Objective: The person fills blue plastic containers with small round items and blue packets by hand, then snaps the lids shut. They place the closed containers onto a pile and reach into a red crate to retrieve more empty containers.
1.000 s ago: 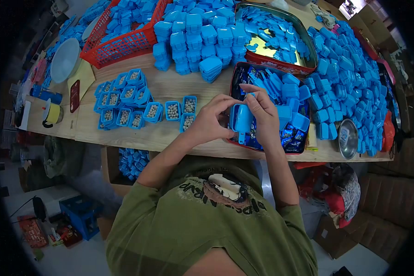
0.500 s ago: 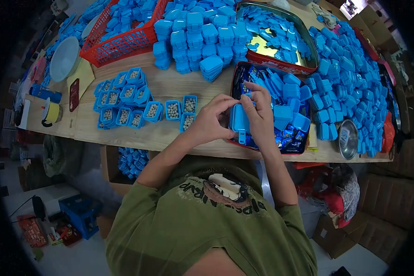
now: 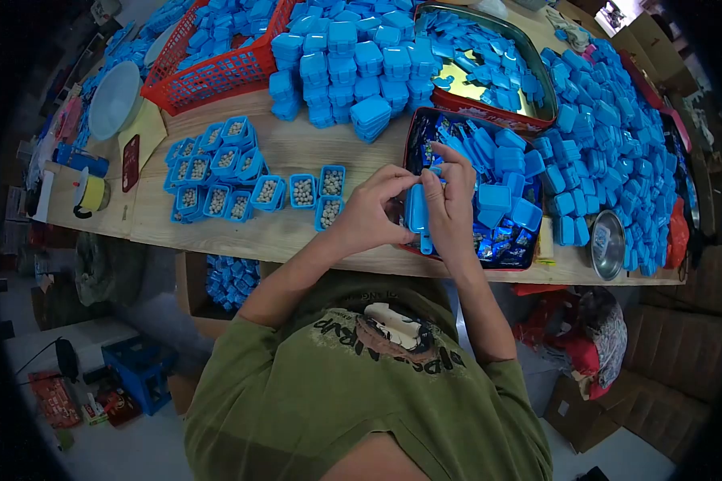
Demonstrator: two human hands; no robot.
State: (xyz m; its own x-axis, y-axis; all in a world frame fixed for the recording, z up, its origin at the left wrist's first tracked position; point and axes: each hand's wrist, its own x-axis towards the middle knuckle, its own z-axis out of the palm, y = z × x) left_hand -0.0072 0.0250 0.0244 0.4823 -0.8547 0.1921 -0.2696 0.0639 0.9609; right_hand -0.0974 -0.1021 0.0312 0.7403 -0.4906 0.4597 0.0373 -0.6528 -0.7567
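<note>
**Cluttered workroom from above**

Across the upper view, a long wooden table [image 3: 297, 152] of plain pale boards. Below, a pale grey floor [image 3: 128, 449], evenly lit. At left on the floor, a blue crate [image 3: 140, 373]; under the table edge, an open cardboard box [image 3: 188, 282]. At right, stacked brown cartons [image 3: 682, 349] beside a heap of red cloth [image 3: 578, 353]

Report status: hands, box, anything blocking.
Left hand and right hand both grip the box. Box held over tray. Nothing blocking.
</note>
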